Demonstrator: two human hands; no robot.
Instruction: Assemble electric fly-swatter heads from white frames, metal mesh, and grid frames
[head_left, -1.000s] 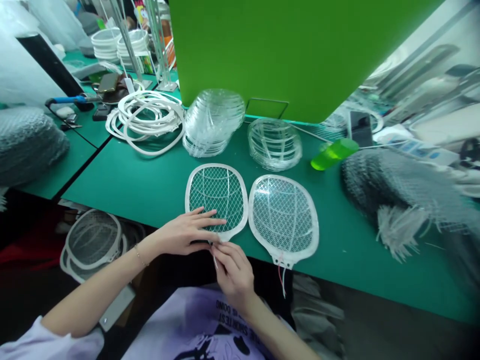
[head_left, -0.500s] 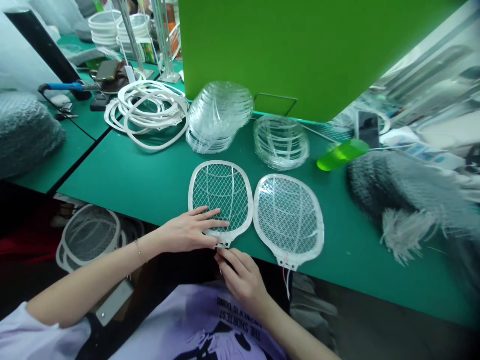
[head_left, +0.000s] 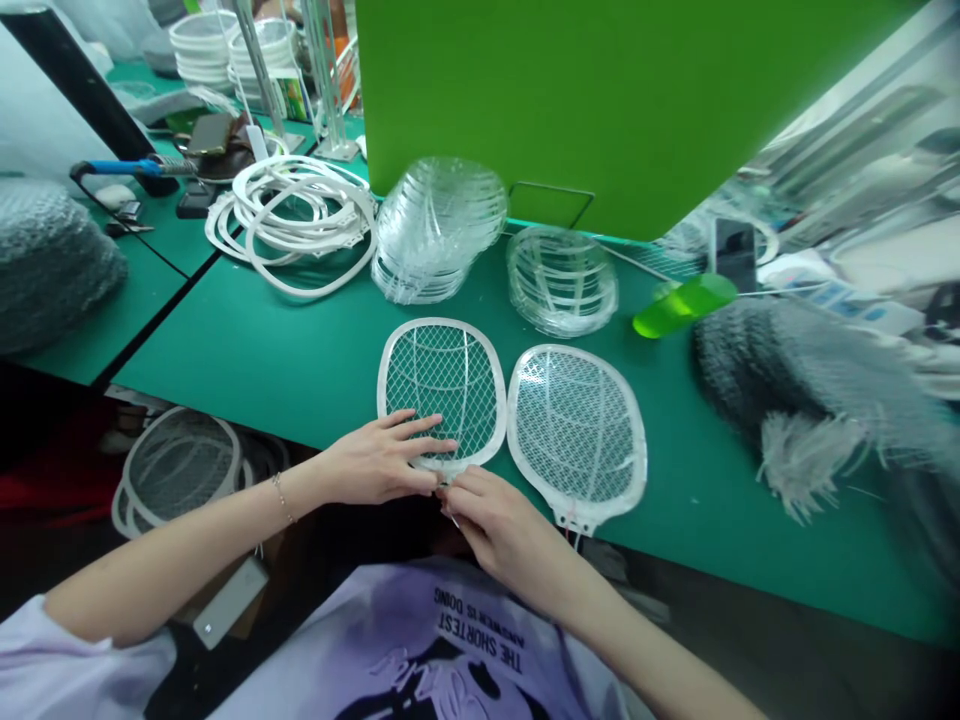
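Left hand [head_left: 382, 462] is open and flat, fingers spread across the lower mesh of a swatter head [head_left: 446, 385], pressing on it with no closed grip. Right hand [head_left: 510, 530] comes in from below, fingers bunched in a narrow grip at the swatter's neck, right next to the left hand. Exactly what they pinch is too small to tell; a thin pale bit shows under the fingertips.

The swatter head lies flat on a green work mat [head_left: 300, 345], directly under the left hand, neck pointing at the mat's front edge, which runs just past the hands. A second swatter head [head_left: 577, 435] lies just right of the grip, nearly touching the first, so there is little room on that side. Open mat runs further right of it and to the left of the left hand.

Ahead of the hands, near the back: two stacks of clear plastic frames [head_left: 439, 230] [head_left: 562, 282], and a pile of white plastic rings [head_left: 296, 230] up and left. Green panel [head_left: 600, 100] stands behind them. A green bottle [head_left: 684, 308] and grey mesh bundle [head_left: 780, 385] sit well right of the grip. More mesh frames [head_left: 176, 468] sit below the table edge, under the left forearm.
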